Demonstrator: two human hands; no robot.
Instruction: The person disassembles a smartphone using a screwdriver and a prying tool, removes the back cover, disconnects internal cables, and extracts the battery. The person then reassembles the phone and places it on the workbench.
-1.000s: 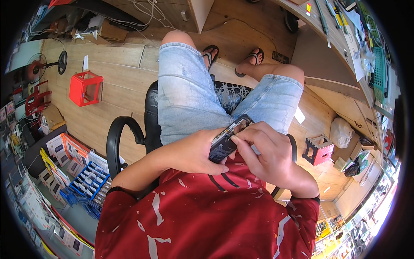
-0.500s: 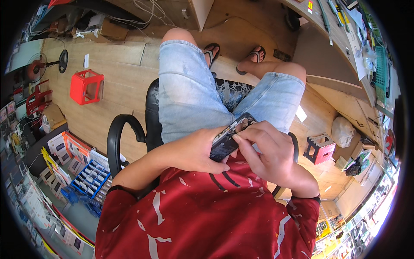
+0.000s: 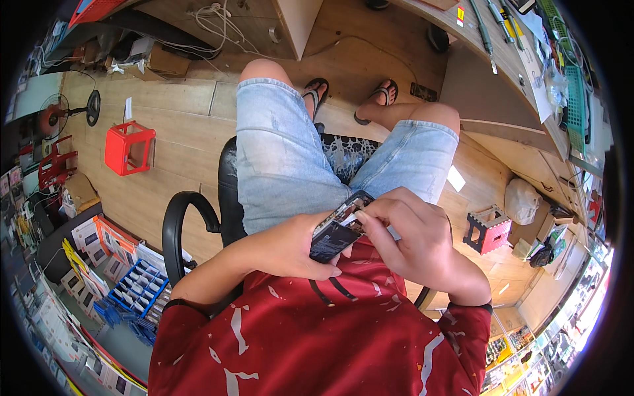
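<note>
Fingers [image 3: 391, 210] of the right hand [image 3: 417, 232] are brought close together over an opened phone [image 3: 333, 241], just below the centre of the frame; whether anything is pinched between their tips cannot be told. By the left hand [image 3: 296, 248] the phone is gripped along its side, tilted, its dark battery and inner parts exposed. Denim shorts [image 3: 281, 162] are seen above it. A red stool [image 3: 116, 150] is placed at the left of the frame, a blue divided tray [image 3: 160, 272] at the lower left.
</note>
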